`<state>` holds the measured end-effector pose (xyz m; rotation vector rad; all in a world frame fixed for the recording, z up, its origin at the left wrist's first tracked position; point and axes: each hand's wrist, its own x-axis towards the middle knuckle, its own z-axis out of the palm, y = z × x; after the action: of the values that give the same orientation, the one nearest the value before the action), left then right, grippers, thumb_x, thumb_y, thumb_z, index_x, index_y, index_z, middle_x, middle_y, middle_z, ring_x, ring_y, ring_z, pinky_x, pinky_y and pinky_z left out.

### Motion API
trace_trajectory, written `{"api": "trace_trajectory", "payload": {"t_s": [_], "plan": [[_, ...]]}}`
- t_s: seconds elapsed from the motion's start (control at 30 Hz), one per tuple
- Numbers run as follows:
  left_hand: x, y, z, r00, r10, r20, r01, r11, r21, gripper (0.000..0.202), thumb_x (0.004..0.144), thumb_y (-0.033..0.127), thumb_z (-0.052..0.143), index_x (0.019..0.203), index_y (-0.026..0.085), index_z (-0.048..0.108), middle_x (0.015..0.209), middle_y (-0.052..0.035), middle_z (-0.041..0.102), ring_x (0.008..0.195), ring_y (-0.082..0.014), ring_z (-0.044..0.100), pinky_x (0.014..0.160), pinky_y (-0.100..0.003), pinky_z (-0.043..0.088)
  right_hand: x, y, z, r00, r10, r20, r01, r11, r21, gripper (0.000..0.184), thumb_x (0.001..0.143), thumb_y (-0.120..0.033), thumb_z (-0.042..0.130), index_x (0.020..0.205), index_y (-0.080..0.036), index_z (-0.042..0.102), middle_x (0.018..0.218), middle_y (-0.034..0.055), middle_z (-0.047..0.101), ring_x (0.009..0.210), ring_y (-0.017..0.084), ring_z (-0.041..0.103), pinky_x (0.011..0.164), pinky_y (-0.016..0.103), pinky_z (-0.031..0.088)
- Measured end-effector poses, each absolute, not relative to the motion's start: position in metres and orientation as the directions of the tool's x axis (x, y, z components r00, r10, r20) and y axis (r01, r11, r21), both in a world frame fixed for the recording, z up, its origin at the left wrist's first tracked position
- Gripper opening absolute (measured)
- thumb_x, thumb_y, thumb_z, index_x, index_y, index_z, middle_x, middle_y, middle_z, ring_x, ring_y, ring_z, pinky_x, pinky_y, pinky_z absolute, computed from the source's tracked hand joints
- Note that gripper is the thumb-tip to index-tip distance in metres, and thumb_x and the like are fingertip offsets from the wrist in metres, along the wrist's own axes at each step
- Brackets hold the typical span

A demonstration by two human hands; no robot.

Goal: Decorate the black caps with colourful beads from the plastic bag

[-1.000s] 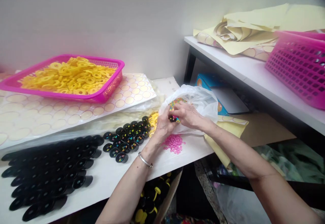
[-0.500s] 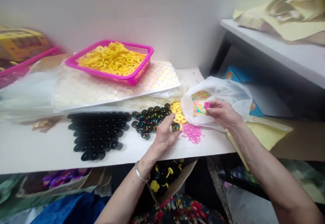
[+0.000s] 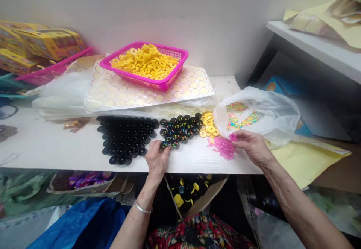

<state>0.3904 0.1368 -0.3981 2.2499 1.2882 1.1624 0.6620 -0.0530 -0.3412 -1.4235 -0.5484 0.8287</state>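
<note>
My left hand [image 3: 158, 158] has its fingers closed on a small black cup [image 3: 164, 144] with coloured beads inside, at the front left of a group of bead-filled black cups [image 3: 180, 125]. To its left stand rows of black cups [image 3: 124, 134] that look dark inside. My right hand [image 3: 251, 145] pinches a small pink scoop-like piece [image 3: 232, 137] just above a heap of pink beads [image 3: 224, 148]. Behind it, a white plastic bag [image 3: 270, 123] lies open with multicoloured beads [image 3: 241, 117] in it. Yellow rings [image 3: 209, 124] lie between the filled cups and the bag.
A pink basket [image 3: 166, 84] of yellow rings rests on sheets of round stickers [image 3: 194, 85]. Yellow boxes [image 3: 50, 42] stand at the far left, and a white shelf [image 3: 316, 46] juts in at right. Below the table edge is a carton [image 3: 210, 200] of black and yellow parts.
My left hand has carried the bead-filled cup left, from beside the yellow rings to the front of the filled group. My right hand, with the pink piece, has left the bag's opening. The view shifted left.
</note>
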Motion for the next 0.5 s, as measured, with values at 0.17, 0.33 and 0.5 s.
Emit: {"api": "trace_trajectory", "payload": {"t_s": [0.17,0.33,0.5], "plan": [[0.387,0.147,-0.389,0.283,0.824,0.491,0.581,-0.554,0.596,0.041,0.066,0.04,0.07,0.098,0.016,0.065,0.102,-0.0075,0.063,0.072,-0.0153,0.057,0.063,-0.027,0.047,0.665,-0.054,-0.346,0.659,0.739,-0.141,-0.143,-0.061,-0.988,0.034,0.05,-0.029,0.086,0.077,-0.016,0.069,0.076,0.0026,0.066,0.068,0.014,0.058,0.06,0.025,0.047],[0.373,0.173,-0.368,0.274,0.756,0.595,0.765,-0.546,0.342,0.034,0.079,0.047,0.056,0.085,0.015,0.066,0.097,-0.0118,0.064,0.086,-0.0234,0.056,0.078,-0.038,0.045,0.694,-0.035,-0.346,0.726,0.688,0.004,0.018,-0.014,-1.0,0.031,0.062,-0.033,0.076,0.088,-0.016,0.068,0.074,0.0022,0.064,0.062,0.015,0.056,0.058,0.028,0.048],[0.385,0.19,-0.356,0.293,0.798,0.527,0.932,-0.36,0.026,0.044,0.082,0.054,0.046,0.068,0.014,0.058,0.1,-0.0189,0.056,0.105,-0.0397,0.044,0.069,-0.047,0.042,0.755,0.01,-0.34,0.626,0.764,0.153,0.707,-0.475,-0.524,0.023,0.077,-0.017,0.049,0.092,-0.013,0.067,0.092,0.0076,0.066,0.086,0.02,0.059,0.075,0.029,0.046]]}}
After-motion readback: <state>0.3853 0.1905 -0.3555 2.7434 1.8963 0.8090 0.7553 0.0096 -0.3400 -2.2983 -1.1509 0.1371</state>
